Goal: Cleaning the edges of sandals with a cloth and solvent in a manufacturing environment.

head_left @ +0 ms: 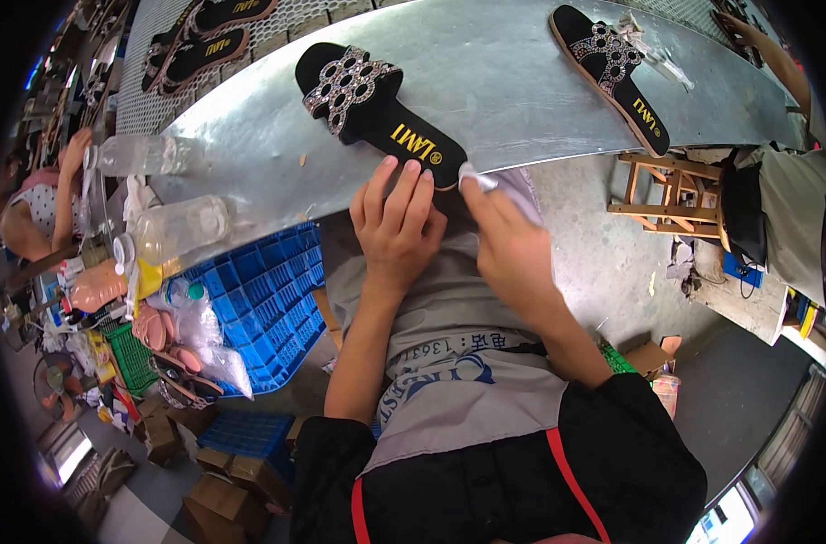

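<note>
A black slide sandal (414, 129) with a jewelled cut-out strap lies at an angle on the metal table, its heel toward me. My left hand (397, 222) holds the heel end down, fingertips on the insole and thumb bent beside it. In my right hand (513, 249) a small white cloth (476, 178) is pinched against the heel's edge; most of the cloth is hidden by the fingers. The matching sandal (612, 77) lies farther right, with crumpled white material (644, 45) beside its strap.
Clear plastic bottles (173, 228) stand at the table's left end. Below them is a blue crate (259, 308). More sandals (204, 59) rest on a mesh surface at the far left. A wooden stool (671, 198) is at the right, near another person (780, 68). Someone also sits at left (50, 204).
</note>
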Demonstrator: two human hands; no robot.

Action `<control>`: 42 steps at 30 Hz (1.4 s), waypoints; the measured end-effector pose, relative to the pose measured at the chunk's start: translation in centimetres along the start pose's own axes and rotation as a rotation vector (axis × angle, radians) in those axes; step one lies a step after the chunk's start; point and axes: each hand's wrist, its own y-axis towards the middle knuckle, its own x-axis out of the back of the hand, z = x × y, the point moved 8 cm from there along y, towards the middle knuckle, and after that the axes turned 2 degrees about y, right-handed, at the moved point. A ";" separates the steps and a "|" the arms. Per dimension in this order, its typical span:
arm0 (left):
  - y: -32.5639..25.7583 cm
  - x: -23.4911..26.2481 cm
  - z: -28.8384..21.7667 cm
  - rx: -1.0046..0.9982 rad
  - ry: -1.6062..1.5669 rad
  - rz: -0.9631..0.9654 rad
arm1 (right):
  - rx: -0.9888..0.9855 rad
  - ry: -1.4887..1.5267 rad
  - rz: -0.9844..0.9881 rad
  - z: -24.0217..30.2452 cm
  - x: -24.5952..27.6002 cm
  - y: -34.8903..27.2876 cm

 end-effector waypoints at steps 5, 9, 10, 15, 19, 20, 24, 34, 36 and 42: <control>0.0 -1.1 0.5 -0.027 0.033 -0.092 | -0.046 -0.021 0.025 0.1 -0.2 1.2; -0.3 -1.4 0.3 -0.039 0.043 -0.140 | -0.155 0.001 0.089 -0.2 -0.6 0.2; -0.3 -1.4 0.3 -0.035 0.043 -0.153 | -0.178 0.037 0.084 -0.5 -0.6 0.1; -0.5 -1.3 0.6 -0.043 0.042 -0.140 | -0.204 0.069 0.094 -1.1 -0.7 0.3; -0.3 -1.5 0.5 -0.046 0.042 -0.150 | -0.137 0.027 0.037 -0.5 -0.1 1.1; -0.4 -1.4 0.5 -0.045 0.040 -0.140 | -0.145 0.030 0.041 -0.3 -0.1 1.4; -0.5 -1.3 0.5 -0.045 0.043 -0.150 | -0.215 0.011 0.133 -0.5 -0.4 0.7; 0.3 -0.2 0.4 -0.009 0.019 0.002 | -0.244 0.074 0.357 -0.6 0.9 -2.5; 0.8 0.7 -0.1 0.009 0.003 0.079 | -0.320 0.329 0.288 -0.9 1.4 -3.7; 1.1 3.5 -2.8 0.177 -0.771 0.431 | -0.641 1.257 0.407 -0.6 0.1 -5.6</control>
